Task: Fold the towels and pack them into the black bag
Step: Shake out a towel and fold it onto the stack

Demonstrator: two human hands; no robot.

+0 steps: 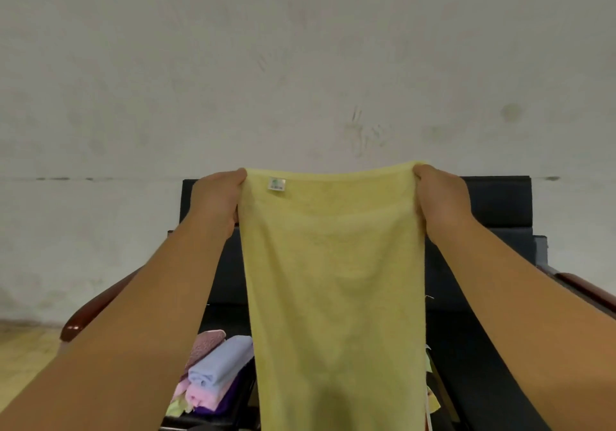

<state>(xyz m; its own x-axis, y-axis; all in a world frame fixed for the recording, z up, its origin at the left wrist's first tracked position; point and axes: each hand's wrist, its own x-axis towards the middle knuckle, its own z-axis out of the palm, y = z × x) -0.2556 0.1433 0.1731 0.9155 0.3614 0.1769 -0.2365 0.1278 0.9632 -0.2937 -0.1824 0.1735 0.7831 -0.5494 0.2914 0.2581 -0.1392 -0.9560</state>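
Note:
A yellow towel (pixel 336 280) hangs spread out in front of me, with a small label near its top left corner. My left hand (pixel 218 199) grips the top left corner and my right hand (pixel 440 197) grips the top right corner, both raised at the same height. The towel's lower end runs out of view at the bottom. Below it on the left lies a pile of folded towels (pixel 211 377) in mauve, light blue, pink, purple and pale green. The black bag cannot be made out.
A black chair (pixel 493 207) with reddish-brown wooden armrests (pixel 86 317) stands straight ahead against a pale wall (pixel 300 64). The towel pile lies on its seat. A strip of wooden floor (pixel 23 350) shows at the lower left.

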